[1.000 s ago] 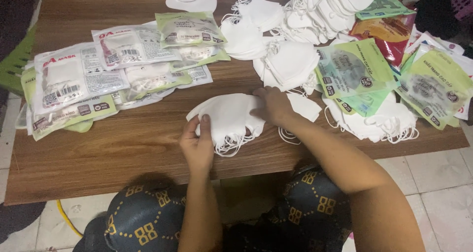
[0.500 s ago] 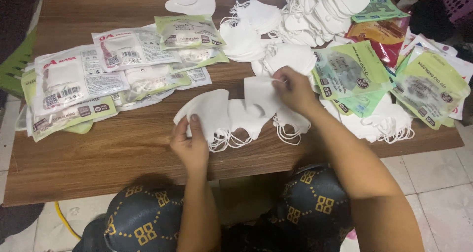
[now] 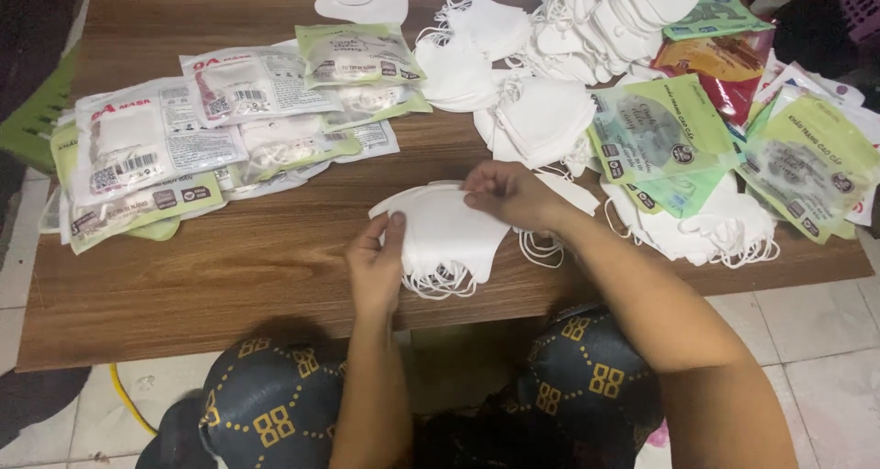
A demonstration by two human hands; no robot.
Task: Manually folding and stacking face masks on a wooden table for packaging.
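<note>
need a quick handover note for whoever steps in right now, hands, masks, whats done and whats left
Left hand: grips the left edge of a stack of white masks on the wooden table.
Right hand: pinches the stack's top right edge.
Done: sealed mask packets lie at the left.
Left: loose white masks and empty green pouches lie at the right, unpacked.

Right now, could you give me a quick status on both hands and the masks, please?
Left hand and right hand both grip the stack of white masks. Stack low over wooden table. Packaged masks left, loose masks behind; nothing blocking.
</note>
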